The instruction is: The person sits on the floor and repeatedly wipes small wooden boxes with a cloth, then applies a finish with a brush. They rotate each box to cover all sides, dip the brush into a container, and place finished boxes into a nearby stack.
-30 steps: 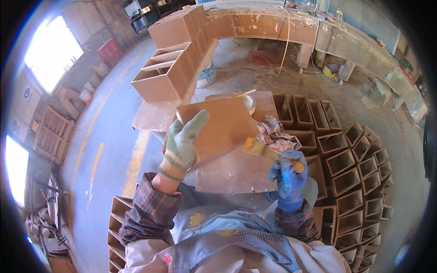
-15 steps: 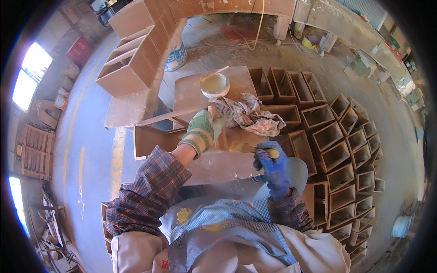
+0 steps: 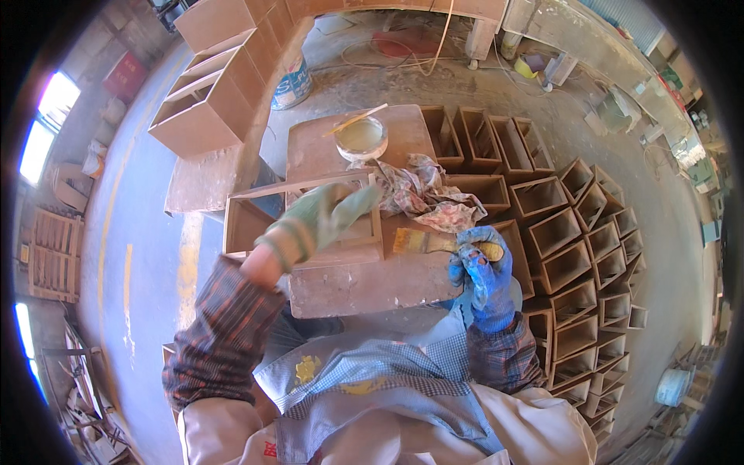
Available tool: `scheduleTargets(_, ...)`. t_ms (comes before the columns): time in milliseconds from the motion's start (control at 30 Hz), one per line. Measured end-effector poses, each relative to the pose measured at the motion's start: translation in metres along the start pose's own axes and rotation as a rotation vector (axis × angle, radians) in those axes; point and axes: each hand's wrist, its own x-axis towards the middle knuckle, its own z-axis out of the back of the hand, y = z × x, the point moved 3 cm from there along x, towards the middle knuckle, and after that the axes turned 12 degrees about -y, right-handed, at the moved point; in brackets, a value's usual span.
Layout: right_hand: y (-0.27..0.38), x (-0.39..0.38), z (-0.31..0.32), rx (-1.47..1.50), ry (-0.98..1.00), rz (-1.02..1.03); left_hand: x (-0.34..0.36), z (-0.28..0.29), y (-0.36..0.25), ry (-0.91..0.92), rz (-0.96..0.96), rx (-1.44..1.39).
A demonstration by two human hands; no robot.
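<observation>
My left hand (image 3: 329, 213), in a green and tan knit glove, is open above a wooden drawer box (image 3: 246, 221), its fingers stretched out and slightly blurred. The box rests on a worn low table (image 3: 372, 287), its right end panel beside my fingertips. My right hand (image 3: 484, 271), in a blue glove, is closed round the handle of a paintbrush (image 3: 415, 241), whose bristles point left over the tabletop. Beyond the hands, a crumpled patterned rag (image 3: 434, 198) lies next to a round bowl of pale liquid (image 3: 362, 139). A thin stick (image 3: 358, 118) lies across the bowl's rim.
Many open wooden drawer boxes (image 3: 570, 263) are stacked at the right. At the upper left, a wooden cabinet (image 3: 205, 116) stands on a bench near a blue and white bucket (image 3: 292, 84). A hose (image 3: 425, 70) trails over the floor behind the table.
My left hand has come off the drawer box's edge and moved left and nearer. The box now sits lower on the table. The right hand and paintbrush have shifted slightly right.
</observation>
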Motion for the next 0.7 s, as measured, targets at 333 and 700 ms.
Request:
scheduleTargets(333,-0.007,0.078,-0.046,-0.186,0.086,-0.065,-0.078,0.032,0.003,-0.16,0.056,0.312)
scheduleTargets(700,0.009,0.103,-0.072,-0.345,0.149,-0.014,-0.079,0.029,0.009,-0.196,0.004,0.307)
